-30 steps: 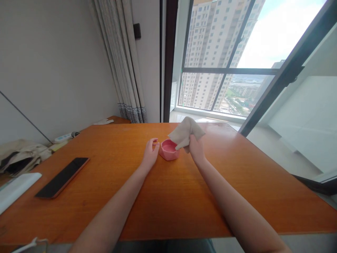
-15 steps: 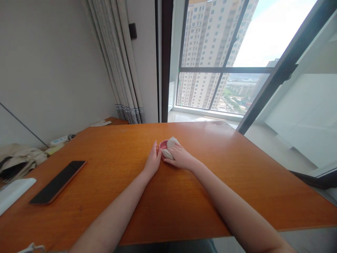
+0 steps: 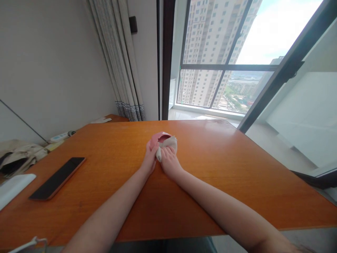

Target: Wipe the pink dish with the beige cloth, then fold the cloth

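Observation:
A small pink hollow container (image 3: 156, 138), perhaps a cup or bowl, is tilted above the middle of the wooden table, its dark opening partly in sight. My left hand (image 3: 150, 157) grips it from the near left side, fingers closed and partly hidden. Bunched at the container's rim is a whitish cloth (image 3: 171, 142), one corner hanging between my hands. My right hand (image 3: 170, 161) is closed on this cloth and presses it against the container. The container's exact kind cannot be made out.
A black tablet-like slab or phone (image 3: 59, 178) lies on the table (image 3: 226, 182) at left, beside a white flat object (image 3: 18, 189). A white cable (image 3: 33, 242) is at the near left corner. Beyond are a power strip (image 3: 59, 137), a curtain (image 3: 116, 59) and a window frame.
The container has been tipped and lifted a little, so more of its pink outer side shows. My right hand has shifted left with the cloth and turned; my left hand now grips the container more closely.

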